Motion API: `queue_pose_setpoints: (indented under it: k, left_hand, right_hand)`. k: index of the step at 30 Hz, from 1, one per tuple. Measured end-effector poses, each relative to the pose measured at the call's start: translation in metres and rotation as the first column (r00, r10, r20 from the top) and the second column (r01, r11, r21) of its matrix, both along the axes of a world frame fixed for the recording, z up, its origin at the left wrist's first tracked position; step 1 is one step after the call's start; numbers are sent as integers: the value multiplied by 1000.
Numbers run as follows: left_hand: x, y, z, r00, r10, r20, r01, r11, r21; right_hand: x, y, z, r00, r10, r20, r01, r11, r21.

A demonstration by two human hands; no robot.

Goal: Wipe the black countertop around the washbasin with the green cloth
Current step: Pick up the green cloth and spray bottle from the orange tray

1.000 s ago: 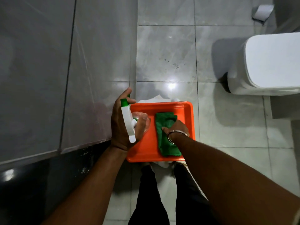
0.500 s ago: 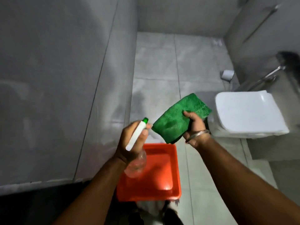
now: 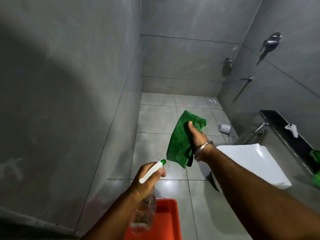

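Observation:
My right hand (image 3: 196, 135) is raised over the floor and grips the green cloth (image 3: 181, 142), which hangs folded from my thumb and fingers. A metal bangle sits on that wrist. My left hand (image 3: 147, 179) holds a clear spray bottle (image 3: 143, 215) by its white trigger head with a green nozzle, pointed up towards the cloth. No washbasin is in view; a narrow black ledge (image 3: 284, 129) runs along the right wall.
An orange tray (image 3: 166, 220) lies on the floor tiles below my left hand. A white toilet lid (image 3: 251, 163) is at right, with a chrome tap (image 3: 258, 130) and a white spray handle (image 3: 292, 129) by the ledge. Grey tiled walls stand left and ahead.
My right hand lifted the green cloth out of the orange tray and raised it. My left hand lifted the spray bottle. My view tilted up from the floor to the far wall.

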State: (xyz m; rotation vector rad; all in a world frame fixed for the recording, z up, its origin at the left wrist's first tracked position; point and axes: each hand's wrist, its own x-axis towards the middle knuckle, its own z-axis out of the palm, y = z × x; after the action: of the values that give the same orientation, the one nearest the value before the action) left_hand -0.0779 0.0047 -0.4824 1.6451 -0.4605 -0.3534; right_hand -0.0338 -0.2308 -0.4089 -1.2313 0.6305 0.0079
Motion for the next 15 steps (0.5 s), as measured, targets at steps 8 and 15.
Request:
queue_pose_setpoints:
  k: [8,15]
  left_hand:
    - [-30,9,-18,985,170,11,-169,985,-28]
    - [-56,29,-59,956,288,64,-288,958,-1]
  right_hand:
    - [-18,7,-24,995,65,-75,-64,998,13]
    - [-68,17,-81,970,140,-199,-119,987,112]
